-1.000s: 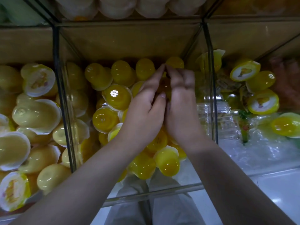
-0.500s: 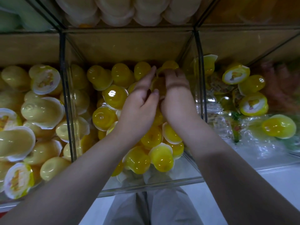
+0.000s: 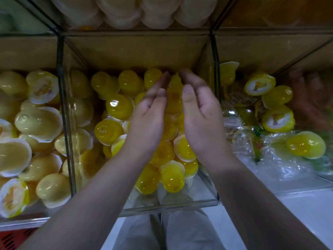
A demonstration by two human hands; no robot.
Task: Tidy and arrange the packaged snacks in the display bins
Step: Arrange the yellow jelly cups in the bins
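Several bright yellow jelly cups (image 3: 119, 107) fill the middle clear bin (image 3: 169, 207). Both hands hover inside it, palms facing each other. My left hand (image 3: 149, 114) and my right hand (image 3: 200, 112) stand a little apart, fingers straight and held together, fingertips nearly meeting at the far end. Yellow cups (image 3: 173, 100) show in the gap between the palms. Neither hand is closed around a cup. The cups under the hands are partly hidden.
A glass divider (image 3: 65, 123) separates the left bin of larger pale yellow cups (image 3: 38, 121). The right bin holds a few yellow cups (image 3: 306, 145) on crumpled clear wrap (image 3: 281, 159). White cups (image 3: 126, 13) sit on the shelf above. A red basket (image 3: 12, 239) shows bottom left.
The hands were pressed together over the cups at the back of the bin. They have parted, palms now facing each other with a gap, and sit slightly nearer the front.
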